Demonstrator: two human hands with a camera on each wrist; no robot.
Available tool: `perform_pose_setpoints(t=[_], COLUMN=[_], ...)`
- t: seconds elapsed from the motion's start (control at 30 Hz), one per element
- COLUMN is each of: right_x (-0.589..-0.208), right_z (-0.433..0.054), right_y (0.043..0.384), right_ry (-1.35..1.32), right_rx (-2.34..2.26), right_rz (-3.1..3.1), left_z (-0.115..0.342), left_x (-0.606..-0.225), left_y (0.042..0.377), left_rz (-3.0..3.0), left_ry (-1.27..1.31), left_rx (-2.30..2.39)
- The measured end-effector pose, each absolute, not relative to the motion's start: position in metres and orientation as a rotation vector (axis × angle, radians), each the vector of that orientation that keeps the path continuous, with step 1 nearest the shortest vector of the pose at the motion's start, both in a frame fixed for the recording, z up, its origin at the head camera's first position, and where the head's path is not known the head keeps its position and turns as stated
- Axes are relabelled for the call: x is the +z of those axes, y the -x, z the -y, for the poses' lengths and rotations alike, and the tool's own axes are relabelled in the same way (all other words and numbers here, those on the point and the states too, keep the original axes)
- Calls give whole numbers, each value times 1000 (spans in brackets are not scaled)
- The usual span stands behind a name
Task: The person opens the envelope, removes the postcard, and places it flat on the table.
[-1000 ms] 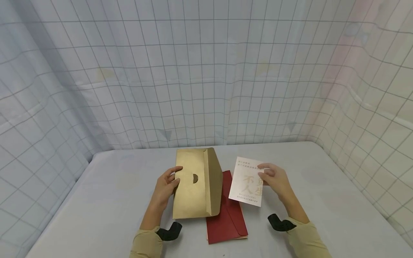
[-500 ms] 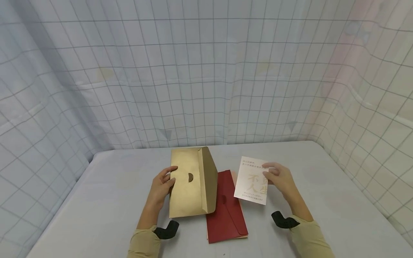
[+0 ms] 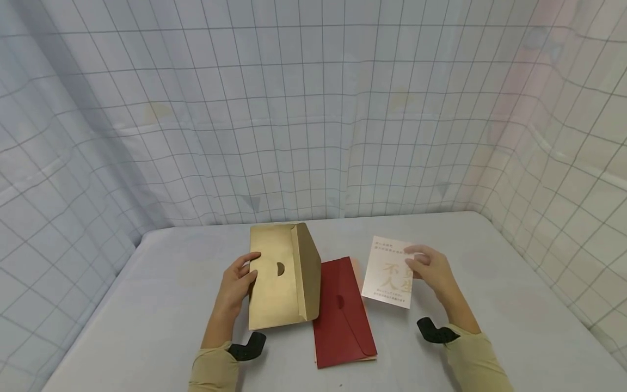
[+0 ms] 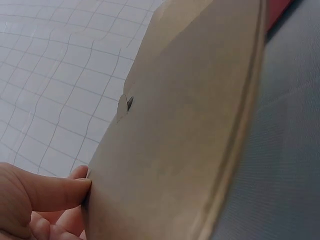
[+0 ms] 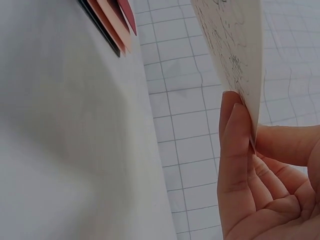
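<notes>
My left hand (image 3: 236, 283) pinches the left edge of a gold envelope (image 3: 271, 294), thumb in front and fingers behind. The envelope's flap (image 3: 308, 272) stands open on its right side, and a small half-round slot shows in its front. In my right hand (image 3: 431, 269) a white card (image 3: 384, 272) with gold and dark characters is pinched at its right edge. From the right wrist view, handwriting-like marks cover the card's other side (image 5: 230, 40). Between the hands lies a red envelope (image 3: 345, 321), its upper left partly hidden by the gold one.
Pinkish paper edges (image 5: 112, 22) and a dark one stick out under the red envelope in the right wrist view. The white table (image 3: 171, 294) ends at a gridded white curtain (image 3: 313, 109) behind and at both sides. Black straps (image 3: 248, 347) sit at both sleeve cuffs.
My left hand has shifted left with the gold envelope, uncovering more of the red one. My right hand has drifted right with the card, away from the red envelope.
</notes>
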State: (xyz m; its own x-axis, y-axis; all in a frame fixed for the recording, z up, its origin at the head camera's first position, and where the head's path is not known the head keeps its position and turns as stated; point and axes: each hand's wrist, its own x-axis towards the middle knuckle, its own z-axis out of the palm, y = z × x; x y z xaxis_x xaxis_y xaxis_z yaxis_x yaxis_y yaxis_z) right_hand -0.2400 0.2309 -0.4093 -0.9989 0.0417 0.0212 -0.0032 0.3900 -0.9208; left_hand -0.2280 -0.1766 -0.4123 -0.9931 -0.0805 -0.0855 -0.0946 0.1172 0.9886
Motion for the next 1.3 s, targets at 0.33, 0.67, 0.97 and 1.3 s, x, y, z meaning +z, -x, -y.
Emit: perform_pose_setpoints(t=[0.33, 0.67, 0.97, 1.3], right_x=[-414, -412, -416, -419], right_z=[-244, -252, -262, -276], right_y=[242, 243, 244, 244], right_ry=[49, 106, 181, 251], right_rx=[1723, 1762, 1755, 1808], right_rz=[2563, 2536, 2561, 2511], left_z=[186, 195, 207, 217], left_x=[-411, -409, -411, -407], left_y=[226, 225, 224, 221], left_rz=[-2410, -2467, -2525, -2545], left_ry=[232, 265, 355, 435], left_rx=[2014, 1954, 1898, 1910])
